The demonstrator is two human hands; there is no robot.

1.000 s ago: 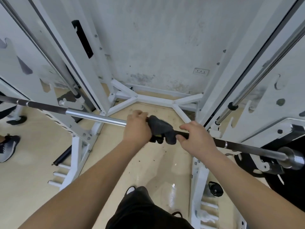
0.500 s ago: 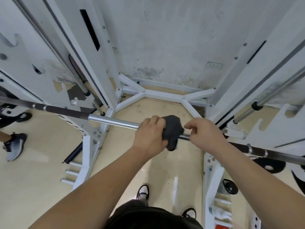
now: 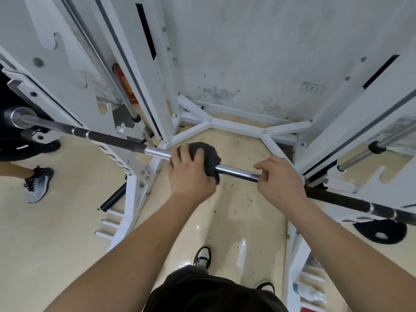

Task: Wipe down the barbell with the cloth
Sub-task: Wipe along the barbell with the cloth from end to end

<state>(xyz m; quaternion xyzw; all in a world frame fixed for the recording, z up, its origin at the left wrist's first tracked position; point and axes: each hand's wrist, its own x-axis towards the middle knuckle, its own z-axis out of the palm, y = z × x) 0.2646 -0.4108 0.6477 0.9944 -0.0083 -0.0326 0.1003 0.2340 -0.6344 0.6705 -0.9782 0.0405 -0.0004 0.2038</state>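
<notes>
The barbell (image 3: 236, 173) runs left to right across the rack (image 3: 139, 176). The left hand (image 3: 191, 174) presses the cloth (image 3: 208, 154) around it, left of the right hand (image 3: 279, 179), which also grips the bar.

Gym: white power rack (image 3: 144, 70), barbell (image 3: 117, 140), weight plate (image 3: 380, 231).

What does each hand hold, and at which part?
The left hand holds the dark cloth wrapped around the barbell at its shiny middle part. The right hand holds the bare bar where the shiny part ends.
</notes>
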